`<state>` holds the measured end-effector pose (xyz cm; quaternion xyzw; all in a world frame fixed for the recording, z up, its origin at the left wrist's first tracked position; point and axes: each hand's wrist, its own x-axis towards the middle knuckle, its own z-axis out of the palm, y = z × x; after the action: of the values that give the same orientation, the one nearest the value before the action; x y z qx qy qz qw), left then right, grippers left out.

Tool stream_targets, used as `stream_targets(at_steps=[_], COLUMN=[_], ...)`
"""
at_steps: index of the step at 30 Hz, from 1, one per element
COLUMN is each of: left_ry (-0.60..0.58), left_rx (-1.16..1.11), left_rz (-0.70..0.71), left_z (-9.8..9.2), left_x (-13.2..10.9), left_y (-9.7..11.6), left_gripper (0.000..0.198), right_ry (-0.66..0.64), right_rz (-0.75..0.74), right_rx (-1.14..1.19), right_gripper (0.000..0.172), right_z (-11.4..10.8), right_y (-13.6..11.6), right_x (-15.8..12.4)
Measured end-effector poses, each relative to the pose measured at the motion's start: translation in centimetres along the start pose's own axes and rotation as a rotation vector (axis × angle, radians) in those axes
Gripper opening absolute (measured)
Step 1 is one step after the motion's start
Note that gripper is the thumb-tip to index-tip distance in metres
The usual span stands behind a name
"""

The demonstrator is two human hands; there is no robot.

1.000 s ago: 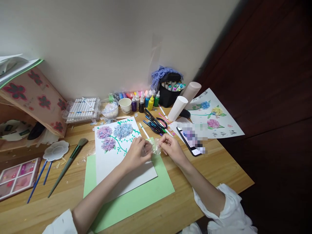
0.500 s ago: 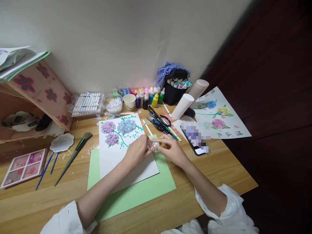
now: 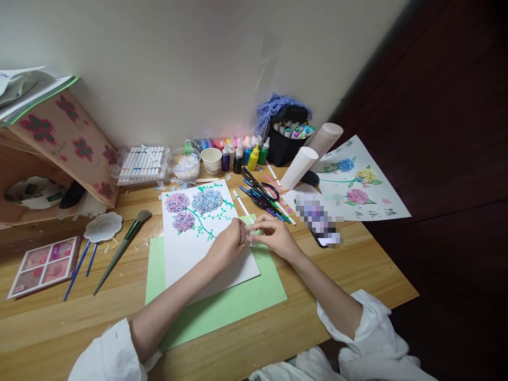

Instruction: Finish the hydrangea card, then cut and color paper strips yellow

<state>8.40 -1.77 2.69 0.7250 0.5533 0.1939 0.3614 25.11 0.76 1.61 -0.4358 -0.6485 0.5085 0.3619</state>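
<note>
Over the right edge of the white paper, my two hands meet around a small clear, crinkled piece of plastic (image 3: 249,236). My left hand (image 3: 227,239) has its fingers curled on one side of it; the fingertips are mostly hidden. My right hand (image 3: 275,239) pinches the other side between thumb and fingers. Beneath them lies the white paper (image 3: 230,275), which bears textured pink-purple and blue flower heads (image 3: 207,202) with green stems. A green sheet (image 3: 222,312) lies under that paper.
Black scissors (image 3: 265,193) and several pens lie behind my hands. A phone (image 3: 317,222) and a flower drawing (image 3: 357,180) are to the right. Paint bottles (image 3: 238,159) and a paper cup (image 3: 211,160) stand along the wall. A large brush (image 3: 123,251) lies left.
My hands stay together on the clear plastic, with the right fingers slightly shifted and drawn in. The whole view has moved a little.
</note>
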Motion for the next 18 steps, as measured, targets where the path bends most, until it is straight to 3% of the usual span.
stream_targets(at_steps=[5, 8, 12, 15, 18], left_ry=[-0.055, -0.084, -0.115, -0.143, -0.151], left_rx=[0.065, 0.126, 0.054, 0.019, 0.035], left_rz=[0.034, 0.059, 0.020, 0.018, 0.042], left_z=[-0.7, -1.1, -1.3, -1.2, -1.2], left_x=[-0.2, -0.5, -0.8, -0.7, -0.7], left_y=[0.7, 1.2, 1.5, 1.4, 1.2], left_gripper=[0.017, 0.022, 0.021, 0.007, 0.007], right_ry=[-0.081, -0.160, -0.085, -0.073, -0.106], right_rz=[0.046, -0.055, -0.239, -0.273, -0.275], right_rx=[0.015, 0.039, 0.026, 0.024, 0.018], right_gripper=[0.033, 0.029, 0.022, 0.019, 0.017], right_z=[0.0, -0.3, -0.3, 0.0, 0.2], right_y=[-0.2, -0.6, -0.7, -0.6, -0.6], right_x=[0.0, -0.1, -0.3, -0.5, -0.6])
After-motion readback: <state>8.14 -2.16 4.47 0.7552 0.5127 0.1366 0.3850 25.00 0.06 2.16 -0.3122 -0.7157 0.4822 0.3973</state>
